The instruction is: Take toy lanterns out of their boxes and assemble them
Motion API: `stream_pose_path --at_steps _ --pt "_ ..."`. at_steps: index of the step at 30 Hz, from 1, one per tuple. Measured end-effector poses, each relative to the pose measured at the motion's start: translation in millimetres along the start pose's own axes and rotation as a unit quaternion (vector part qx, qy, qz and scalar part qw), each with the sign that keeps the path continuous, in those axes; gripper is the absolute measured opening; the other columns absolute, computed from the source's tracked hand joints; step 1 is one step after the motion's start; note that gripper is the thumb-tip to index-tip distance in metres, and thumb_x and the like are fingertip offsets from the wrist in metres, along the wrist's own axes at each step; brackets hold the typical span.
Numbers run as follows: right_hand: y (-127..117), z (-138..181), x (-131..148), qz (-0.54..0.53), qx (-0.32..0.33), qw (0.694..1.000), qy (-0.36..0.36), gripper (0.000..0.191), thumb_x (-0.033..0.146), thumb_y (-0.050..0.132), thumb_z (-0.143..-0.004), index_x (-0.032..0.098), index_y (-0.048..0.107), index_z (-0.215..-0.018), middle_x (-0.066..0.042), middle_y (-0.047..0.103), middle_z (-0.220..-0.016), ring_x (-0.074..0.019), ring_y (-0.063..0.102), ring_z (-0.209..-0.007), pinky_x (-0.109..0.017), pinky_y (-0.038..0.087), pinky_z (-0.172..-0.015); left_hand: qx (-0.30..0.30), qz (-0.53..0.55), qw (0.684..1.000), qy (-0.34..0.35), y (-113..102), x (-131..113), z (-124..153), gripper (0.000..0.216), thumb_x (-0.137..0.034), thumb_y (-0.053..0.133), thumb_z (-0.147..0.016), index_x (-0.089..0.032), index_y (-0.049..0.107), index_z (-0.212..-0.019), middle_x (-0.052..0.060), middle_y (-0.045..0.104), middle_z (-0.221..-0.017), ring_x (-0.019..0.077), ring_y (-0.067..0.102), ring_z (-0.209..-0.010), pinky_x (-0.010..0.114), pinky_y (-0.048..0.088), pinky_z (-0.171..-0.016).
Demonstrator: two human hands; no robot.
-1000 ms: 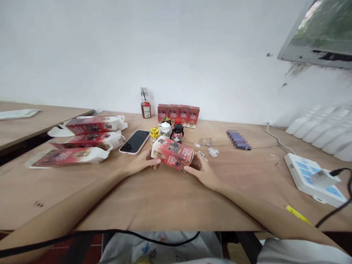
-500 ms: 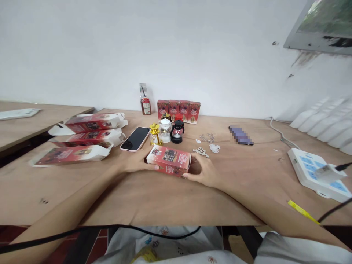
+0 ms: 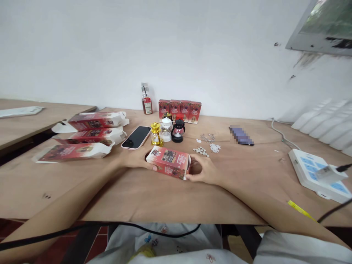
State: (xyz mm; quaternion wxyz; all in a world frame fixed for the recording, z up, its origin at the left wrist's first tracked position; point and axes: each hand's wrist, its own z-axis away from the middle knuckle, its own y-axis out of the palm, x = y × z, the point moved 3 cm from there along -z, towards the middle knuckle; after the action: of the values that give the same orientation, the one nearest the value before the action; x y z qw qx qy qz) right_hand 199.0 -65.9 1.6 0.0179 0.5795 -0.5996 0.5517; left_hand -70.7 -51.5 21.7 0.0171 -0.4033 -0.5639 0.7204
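A red printed cardboard box (image 3: 168,161) lies on its side, low over the table, between my hands. My left hand (image 3: 137,157) grips its left end, thumb along the near side. At the right end, my right hand (image 3: 202,169) has thumb and fingers closed around the box's edge. Just behind stand small lanterns: a gold one (image 3: 155,134), a white one (image 3: 166,129) and a black one (image 3: 178,131). A red one and a dark bronze one are partly hidden behind these.
Three red boxes with raised flaps (image 3: 90,135) lie at left, beside a phone (image 3: 136,137). Behind are upright red boxes (image 3: 180,110) and a bottle (image 3: 147,101). Button cells (image 3: 201,151), metal hooks (image 3: 208,138) and white bits (image 3: 215,147) lie mid-table. A power strip (image 3: 305,168) sits right.
Both hands stay on the red box, which has barely moved. My right fingers and thumb have shifted slightly at its right end. The whole view has moved a little.
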Motion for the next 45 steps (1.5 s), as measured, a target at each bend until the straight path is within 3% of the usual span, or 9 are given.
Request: stream_pose_path --at_steps 5,8,11,15,24,31,37,40,45 --pt "-2 2 -3 0.005 0.056 0.998 -0.024 0.063 0.026 0.068 -0.068 0.022 0.044 -0.126 -0.005 0.066 -0.111 -0.0187 0.065 -0.096 -0.029 0.051 -0.084 0.005 0.014 1.000 -0.018 -3 2 2 0.077 -0.056 0.066 -0.069 -0.018 0.043 -0.132 0.008 0.060 -0.125 0.0258 0.057 -0.110 0.031 0.044 -0.093" --pt "-3 5 0 0.009 0.036 0.997 -0.072 0.061 0.019 0.059 -0.074 0.024 0.039 -0.131 -0.006 0.064 -0.113 -0.0161 0.066 -0.091 -0.029 0.052 -0.082 0.001 0.025 0.999 -0.023 -5 0 3 0.078 -0.055 0.067 -0.068 -0.019 0.044 -0.133 0.008 0.059 -0.126 0.0270 0.057 -0.111 0.032 0.044 -0.093" --pt "-3 8 6 0.060 0.003 0.991 -0.121 0.038 0.015 0.052 -0.078 0.026 0.053 -0.115 -0.006 0.058 -0.123 -0.0162 0.065 -0.092 -0.031 0.052 -0.083 -0.004 0.036 0.999 -0.026 -5 2 3 0.077 -0.054 0.068 -0.067 -0.020 0.045 -0.132 0.007 0.060 -0.126 0.0270 0.057 -0.112 0.032 0.043 -0.094" --pt "-1 8 11 0.090 -0.023 0.991 -0.096 0.014 0.021 0.051 -0.084 0.025 0.063 -0.091 -0.006 0.051 -0.132 -0.0148 0.065 -0.083 -0.028 0.054 -0.072 -0.012 0.038 0.999 -0.026 -5 6 1 0.080 -0.053 0.070 -0.066 -0.019 0.043 -0.133 0.008 0.057 -0.129 0.0268 0.054 -0.115 0.032 0.041 -0.096" --pt "-2 7 17 0.193 -0.103 0.967 -0.130 0.024 0.025 0.053 -0.085 0.018 0.059 -0.063 -0.012 0.051 -0.124 -0.0161 0.063 -0.086 -0.029 0.053 -0.066 -0.012 0.049 0.998 -0.028 -5 7 0 0.078 -0.052 0.069 -0.067 -0.019 0.044 -0.133 0.008 0.062 -0.123 0.0262 0.057 -0.111 0.033 0.043 -0.094" --pt "1 7 23 0.304 -0.098 0.935 -0.151 0.016 0.016 0.053 -0.081 0.022 0.066 -0.088 -0.012 0.046 -0.134 -0.0252 0.055 -0.110 -0.044 0.047 -0.090 -0.010 0.057 0.998 -0.030 -5 9 0 0.073 -0.051 0.068 -0.069 -0.019 0.046 -0.131 0.008 0.063 -0.119 0.0263 0.059 -0.108 0.033 0.045 -0.092" --pt "1 7 26 0.329 -0.074 0.924 -0.179 0.011 0.021 0.055 -0.080 0.020 0.066 -0.077 -0.012 0.045 -0.138 -0.0298 0.051 -0.112 -0.050 0.041 -0.092 -0.039 0.134 0.990 -0.027 -3 14 0 0.077 -0.048 0.068 -0.071 -0.022 0.038 -0.138 0.009 0.053 -0.133 0.0268 0.053 -0.117 0.036 0.045 -0.094" --pt "0 7 23 0.330 -0.094 0.925 -0.164 0.011 0.021 0.055 -0.081 0.021 0.065 -0.077 -0.009 0.046 -0.138 -0.0289 0.050 -0.114 -0.050 0.042 -0.092 -0.064 0.164 0.984 -0.037 -1 19 -1 0.082 -0.049 0.068 -0.070 -0.024 0.035 -0.140 0.010 0.051 -0.136 0.0285 0.050 -0.121 0.039 0.044 -0.097" --pt "-4 8 16 0.332 -0.167 0.918 -0.139 0.018 0.028 0.059 -0.084 0.025 0.063 -0.100 -0.011 0.044 -0.138 -0.0289 0.048 -0.118 -0.048 0.044 -0.091 -0.078 0.183 0.978 -0.060 -1 12 1 0.090 -0.056 0.068 -0.066 -0.024 0.032 -0.142 0.009 0.050 -0.137 0.0297 0.046 -0.124 0.039 0.044 -0.097"
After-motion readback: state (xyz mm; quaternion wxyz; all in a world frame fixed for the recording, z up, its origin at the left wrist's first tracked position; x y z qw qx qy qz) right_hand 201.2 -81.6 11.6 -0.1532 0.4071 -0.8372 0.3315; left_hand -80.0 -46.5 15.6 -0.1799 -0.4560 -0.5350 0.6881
